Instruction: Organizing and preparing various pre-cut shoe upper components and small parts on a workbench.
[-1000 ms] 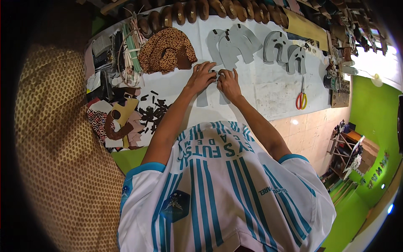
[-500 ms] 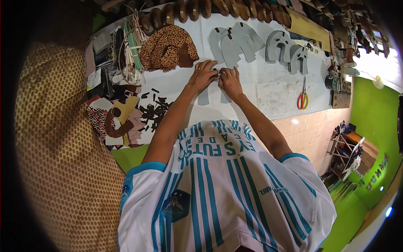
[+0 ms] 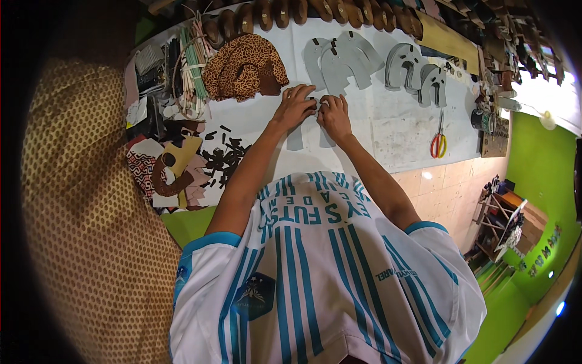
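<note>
My left hand [image 3: 295, 108] and my right hand [image 3: 334, 120] meet over a grey U-shaped shoe upper piece [image 3: 295, 141] on the white-covered table [image 3: 388, 124]. Its two legs point toward me from under my hands. Both hands are closed at its curved top, where a small dark tab [image 3: 313, 104] shows between the fingertips. My fingers hide most of that spot. Just beyond lie more grey upper pieces [image 3: 345, 60] with dark tabs at their tops. Left of them rests a pile of leopard-print pieces [image 3: 242, 64].
Small black tabs [image 3: 224, 159] lie scattered left of my forearm, beside leather scraps [image 3: 182, 173]. Bundled strips [image 3: 193, 76] stand at the far left. Stacked grey uppers [image 3: 403, 67] and red-and-yellow-handled scissors [image 3: 438, 142] lie to the right. Brown shoe lasts [image 3: 280, 13] line the back edge.
My hands stay at the top of the grey piece, with only slight finger movement. The whole view has shifted very slightly.
</note>
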### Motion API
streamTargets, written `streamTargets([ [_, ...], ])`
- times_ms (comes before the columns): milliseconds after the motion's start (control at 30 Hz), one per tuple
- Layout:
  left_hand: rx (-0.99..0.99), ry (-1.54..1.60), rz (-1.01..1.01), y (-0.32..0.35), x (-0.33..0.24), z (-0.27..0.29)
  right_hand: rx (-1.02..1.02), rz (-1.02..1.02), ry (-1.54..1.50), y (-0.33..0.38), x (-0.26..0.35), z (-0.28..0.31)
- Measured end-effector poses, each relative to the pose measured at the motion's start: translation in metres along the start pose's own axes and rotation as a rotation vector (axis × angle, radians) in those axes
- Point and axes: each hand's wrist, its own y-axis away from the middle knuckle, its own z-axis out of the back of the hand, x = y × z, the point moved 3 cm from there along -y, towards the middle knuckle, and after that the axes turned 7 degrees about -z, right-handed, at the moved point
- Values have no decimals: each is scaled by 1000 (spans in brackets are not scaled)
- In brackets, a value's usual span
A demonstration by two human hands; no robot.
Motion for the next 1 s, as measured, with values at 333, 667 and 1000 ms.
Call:
streamTargets([
  [333, -16, 3, 1, 0, -2, 1, 1, 10, -220, 5, -6, -3],
  [667, -20, 5, -5, -1, -1, 2, -57, -143, -243, 15, 2, -1],
  [1000, -23, 7, -5, 1, -3, 2, -45, -158, -230, 14, 3, 7],
])
